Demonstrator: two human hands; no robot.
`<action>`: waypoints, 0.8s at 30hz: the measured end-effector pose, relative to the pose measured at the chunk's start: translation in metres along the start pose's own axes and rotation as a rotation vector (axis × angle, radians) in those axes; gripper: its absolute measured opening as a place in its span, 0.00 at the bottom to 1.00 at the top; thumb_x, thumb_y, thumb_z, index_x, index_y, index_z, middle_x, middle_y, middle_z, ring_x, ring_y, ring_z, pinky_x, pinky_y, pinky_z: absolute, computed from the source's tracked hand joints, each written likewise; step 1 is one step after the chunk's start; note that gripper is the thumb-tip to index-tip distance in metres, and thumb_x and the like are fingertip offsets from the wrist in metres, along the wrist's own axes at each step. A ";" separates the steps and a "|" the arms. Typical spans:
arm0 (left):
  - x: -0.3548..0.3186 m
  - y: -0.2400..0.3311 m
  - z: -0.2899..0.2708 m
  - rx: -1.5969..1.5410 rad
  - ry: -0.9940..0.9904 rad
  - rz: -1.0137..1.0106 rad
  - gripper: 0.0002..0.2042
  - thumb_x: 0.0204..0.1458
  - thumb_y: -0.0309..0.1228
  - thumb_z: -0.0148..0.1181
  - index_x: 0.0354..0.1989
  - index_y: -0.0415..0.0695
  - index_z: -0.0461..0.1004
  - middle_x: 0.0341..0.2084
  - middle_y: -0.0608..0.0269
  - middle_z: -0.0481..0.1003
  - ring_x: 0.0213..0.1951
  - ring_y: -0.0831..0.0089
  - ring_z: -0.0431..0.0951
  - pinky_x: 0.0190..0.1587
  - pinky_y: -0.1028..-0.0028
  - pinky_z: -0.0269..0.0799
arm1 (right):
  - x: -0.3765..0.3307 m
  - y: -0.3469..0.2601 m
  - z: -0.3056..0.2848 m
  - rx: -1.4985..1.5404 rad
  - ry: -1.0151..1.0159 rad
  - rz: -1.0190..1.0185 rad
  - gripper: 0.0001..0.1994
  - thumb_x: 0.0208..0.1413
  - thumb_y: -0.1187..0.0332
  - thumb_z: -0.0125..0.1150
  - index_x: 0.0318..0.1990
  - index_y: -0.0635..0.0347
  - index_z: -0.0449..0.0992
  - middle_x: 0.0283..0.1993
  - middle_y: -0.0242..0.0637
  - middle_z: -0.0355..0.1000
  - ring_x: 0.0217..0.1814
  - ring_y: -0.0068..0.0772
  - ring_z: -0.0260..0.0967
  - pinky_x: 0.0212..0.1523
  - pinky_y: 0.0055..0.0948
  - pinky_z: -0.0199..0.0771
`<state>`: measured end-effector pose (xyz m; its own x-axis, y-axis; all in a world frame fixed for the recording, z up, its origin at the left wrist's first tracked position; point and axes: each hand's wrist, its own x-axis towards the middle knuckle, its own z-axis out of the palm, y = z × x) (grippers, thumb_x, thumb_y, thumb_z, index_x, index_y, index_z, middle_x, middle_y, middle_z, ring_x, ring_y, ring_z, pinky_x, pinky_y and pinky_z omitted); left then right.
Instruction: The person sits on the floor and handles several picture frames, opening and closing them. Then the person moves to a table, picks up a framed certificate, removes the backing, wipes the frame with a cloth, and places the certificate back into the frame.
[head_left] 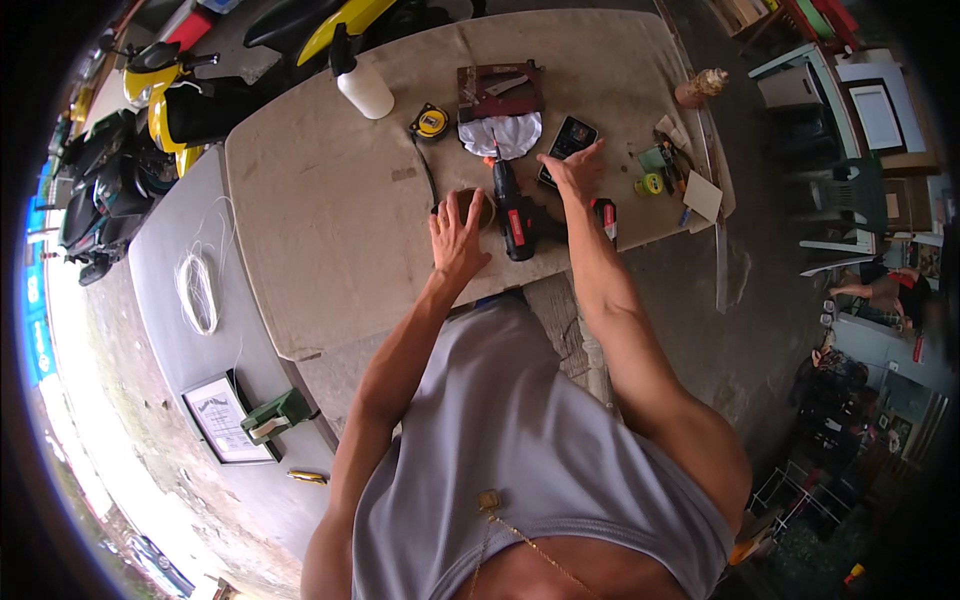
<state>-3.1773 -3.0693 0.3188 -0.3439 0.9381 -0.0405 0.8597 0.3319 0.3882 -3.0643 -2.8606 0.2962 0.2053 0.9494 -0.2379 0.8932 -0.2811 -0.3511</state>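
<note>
My left hand (458, 242) rests at the near side of the table, fingers apart, touching or just over a brown tape-like roll (488, 212) that it partly covers. To its right a black and red cordless drill (516, 222) lies on its side, an orange piece near its tip. My right hand (574, 172) reaches over the drill's handle with fingers stretched out, beside a dark phone (572, 138). Below the right wrist the drill's red and black battery end (606, 215) shows; the forearm hides part of the handle. Whether the right fingers touch the phone, I cannot tell.
On the cloth-covered table (330, 220) are a white spray bottle (366, 92), yellow tape measure (431, 122), maroon tool (500, 90), crumpled white sheet (512, 136), yellow-green tub (650, 184) and pliers (676, 158). A grey side table (180, 260) holds a wire coil (197, 293) and framed paper (230, 420).
</note>
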 end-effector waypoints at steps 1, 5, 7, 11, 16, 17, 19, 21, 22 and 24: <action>0.008 0.000 0.003 -0.013 0.003 -0.022 0.54 0.21 0.29 0.71 0.64 0.57 0.45 0.57 0.49 0.52 0.56 0.48 0.55 0.55 0.56 0.58 | -0.003 -0.008 -0.005 -0.012 -0.006 -0.028 0.58 0.29 0.49 0.72 0.65 0.58 0.37 0.58 0.58 0.51 0.58 0.56 0.55 0.53 0.47 0.63; 0.030 -0.005 0.006 -0.126 -0.033 -0.152 0.54 0.20 0.24 0.70 0.63 0.57 0.46 0.50 0.52 0.58 0.50 0.49 0.60 0.51 0.57 0.63 | 0.020 -0.015 -0.012 0.128 -0.049 -0.110 0.59 0.28 0.55 0.73 0.65 0.57 0.35 0.54 0.61 0.54 0.56 0.58 0.56 0.55 0.45 0.61; 0.034 -0.003 0.003 -0.172 -0.082 -0.178 0.55 0.20 0.24 0.70 0.64 0.56 0.46 0.48 0.53 0.60 0.50 0.50 0.60 0.52 0.57 0.63 | 0.049 -0.010 -0.007 0.181 0.038 -0.191 0.59 0.27 0.58 0.73 0.65 0.57 0.34 0.52 0.60 0.56 0.57 0.59 0.54 0.57 0.45 0.57; 0.037 0.003 0.002 -0.189 -0.040 -0.219 0.51 0.20 0.25 0.70 0.61 0.52 0.50 0.47 0.54 0.60 0.50 0.51 0.60 0.51 0.59 0.63 | 0.107 -0.012 -0.019 0.138 0.072 -0.300 0.57 0.28 0.59 0.73 0.64 0.58 0.38 0.51 0.59 0.57 0.55 0.56 0.55 0.55 0.45 0.57; 0.035 0.005 -0.003 -0.216 0.002 -0.246 0.44 0.21 0.27 0.71 0.55 0.47 0.56 0.47 0.53 0.61 0.50 0.52 0.61 0.53 0.60 0.62 | 0.072 -0.006 -0.026 0.224 0.206 -0.695 0.49 0.27 0.61 0.72 0.61 0.61 0.49 0.51 0.54 0.59 0.53 0.51 0.58 0.52 0.44 0.60; 0.033 0.003 -0.005 -0.222 0.015 -0.264 0.44 0.21 0.27 0.71 0.55 0.46 0.56 0.47 0.52 0.61 0.50 0.52 0.61 0.53 0.60 0.62 | 0.049 0.005 -0.027 0.290 0.029 -0.847 0.48 0.27 0.61 0.72 0.60 0.62 0.51 0.51 0.53 0.60 0.51 0.51 0.59 0.52 0.43 0.61; 0.032 0.002 -0.013 -0.217 0.057 -0.277 0.44 0.21 0.28 0.71 0.55 0.45 0.56 0.46 0.51 0.61 0.50 0.52 0.62 0.52 0.61 0.62 | -0.006 0.028 -0.046 0.311 -0.393 -0.987 0.47 0.27 0.63 0.71 0.60 0.62 0.52 0.50 0.52 0.61 0.50 0.52 0.62 0.50 0.44 0.63; 0.032 -0.001 -0.019 -0.262 0.082 -0.312 0.43 0.21 0.28 0.71 0.54 0.46 0.56 0.46 0.52 0.61 0.50 0.52 0.62 0.51 0.61 0.64 | -0.051 0.040 -0.065 -0.018 -0.663 -0.963 0.48 0.27 0.65 0.70 0.61 0.60 0.50 0.49 0.53 0.62 0.50 0.53 0.63 0.49 0.45 0.64; 0.035 -0.001 -0.021 -0.283 0.090 -0.324 0.43 0.21 0.28 0.71 0.54 0.47 0.57 0.46 0.53 0.60 0.50 0.52 0.62 0.51 0.61 0.64 | -0.062 0.046 -0.069 -0.259 -0.669 -0.944 0.48 0.26 0.66 0.69 0.61 0.59 0.49 0.49 0.53 0.63 0.51 0.53 0.63 0.49 0.45 0.65; 0.043 0.001 -0.019 -0.271 0.079 -0.357 0.44 0.22 0.29 0.72 0.55 0.45 0.56 0.47 0.51 0.61 0.50 0.53 0.62 0.51 0.61 0.64 | -0.061 0.059 -0.054 -0.216 -0.588 -0.925 0.46 0.28 0.70 0.65 0.62 0.56 0.49 0.44 0.56 0.67 0.46 0.55 0.66 0.45 0.44 0.68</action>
<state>-3.1979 -3.0307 0.3348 -0.6378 0.7557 -0.1487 0.5561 0.5854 0.5900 -3.0027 -2.9278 0.3391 -0.7447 0.5502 -0.3777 0.6665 0.5840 -0.4634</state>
